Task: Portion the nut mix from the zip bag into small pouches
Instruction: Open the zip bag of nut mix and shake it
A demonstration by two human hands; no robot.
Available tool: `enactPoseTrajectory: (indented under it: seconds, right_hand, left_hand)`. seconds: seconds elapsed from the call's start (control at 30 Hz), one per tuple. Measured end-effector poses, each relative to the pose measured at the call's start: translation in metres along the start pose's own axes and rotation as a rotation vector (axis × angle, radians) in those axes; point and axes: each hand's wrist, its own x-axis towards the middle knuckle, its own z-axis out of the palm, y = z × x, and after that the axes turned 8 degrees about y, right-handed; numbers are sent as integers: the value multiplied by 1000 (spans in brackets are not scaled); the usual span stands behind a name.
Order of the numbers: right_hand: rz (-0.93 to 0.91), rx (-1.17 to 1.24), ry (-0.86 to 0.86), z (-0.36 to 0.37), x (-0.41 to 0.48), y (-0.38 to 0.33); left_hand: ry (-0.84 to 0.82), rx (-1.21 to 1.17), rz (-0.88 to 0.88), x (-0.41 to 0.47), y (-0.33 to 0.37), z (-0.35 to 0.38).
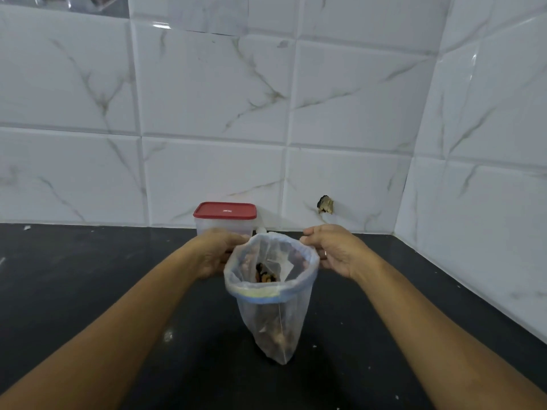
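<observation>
The left hand [217, 253] and right hand [336, 251] pinch opposite sides of the zip bag [268, 324] at its rim, holding the mouth wide between the fingers; the nut mix [266, 276] shows dark inside, below the fingertips. Just beyond the left fingers stands a red-lidded container [225, 213] on the black counter [88, 276].

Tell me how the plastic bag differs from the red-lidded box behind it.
The zip bag is soft and open-topped; the box is rigid, its red lid on. The left hand and right hand hold the zip bag's rim; the box stands behind by the wall. Both are see-through plastic.
</observation>
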Motion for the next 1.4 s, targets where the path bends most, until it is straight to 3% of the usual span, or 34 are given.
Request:
enactPoseTrajectory:
  seconds: [0.13,0.27,0.33,0.5,0.57,0.7,0.9,1.0,1.1,1.3,1.4]
  right_hand:
    - [-69,-439,-25,-7,-16,-1]
    - [-51,-615,-47,-1,-19,-4]
    - [-52,-541,-55,3,-17,-3]
    - [47,-27,-79,13,-11,-1]
    - [57,128,-104,15,-7,0]
    - [32,149,-147,11,-8,3]
    - [-10,-301,-196,6,-21,1]
    - [3,-369,-228,10,-24,-2]
    - [29,-350,-271,13,-26,-2]
    - [111,-24,-153,11,-20,2]
    - [106,16,-101,10,-19,8]
  left_hand:
    - [128,521,133,-4,-7,-14]
    - [220,759,153,-8,-5,-16]
    - [179,614,122,-9,-1,-14]
    - [4,-198,-68,-10,5,6]
    - [-34,-331,-81,-8,7,10]
    - [-30,-253,-22,-8,6,9]
    - [22,330,56,-17,0,1]
    - [8,434,35,-21,3,3]
    - [-5,335,25,-23,4,6]
    - [157,-239,-48,-18,-6,17]
    - [98,-178,-68,-24,-11,20]
